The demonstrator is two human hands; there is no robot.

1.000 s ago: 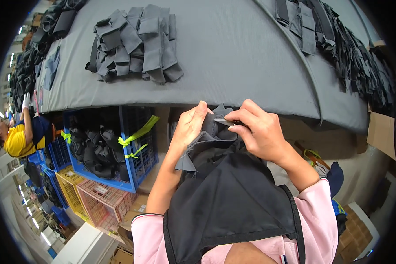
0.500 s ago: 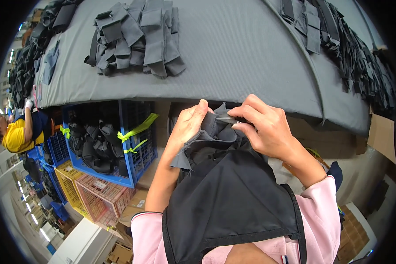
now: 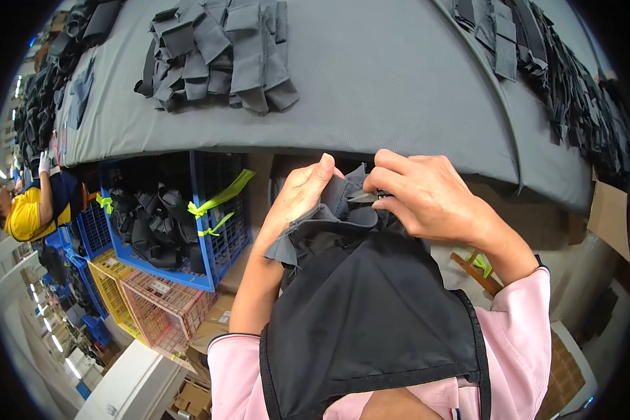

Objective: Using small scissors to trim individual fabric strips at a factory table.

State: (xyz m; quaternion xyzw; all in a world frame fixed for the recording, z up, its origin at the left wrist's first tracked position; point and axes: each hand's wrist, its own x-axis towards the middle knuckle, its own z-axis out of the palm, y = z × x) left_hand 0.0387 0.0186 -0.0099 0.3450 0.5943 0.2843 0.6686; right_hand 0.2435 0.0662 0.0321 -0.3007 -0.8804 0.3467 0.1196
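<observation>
a textile workshop: beyond the left grip (image 3: 299,196), a cloth-covered bench (image 3: 385,91) bears piled cut grey fabric (image 3: 248,66); left of the grip, a blue crate (image 3: 205,259) holds dark pieces (image 3: 150,227); farther left are a co-worker (image 3: 26,217) and, probably, ceiling lamps (image 3: 73,367).

The left grip (image 3: 299,196) holds grey fabric (image 3: 336,194), the right grip (image 3: 421,193) metal snips (image 3: 360,197).

Lights (image 3: 73,368) glow (far left); grey covers the table (image 3: 385,91).

Even, soft light, white lamps (image 3: 57,344) at left, curved fisheye edges
</observation>
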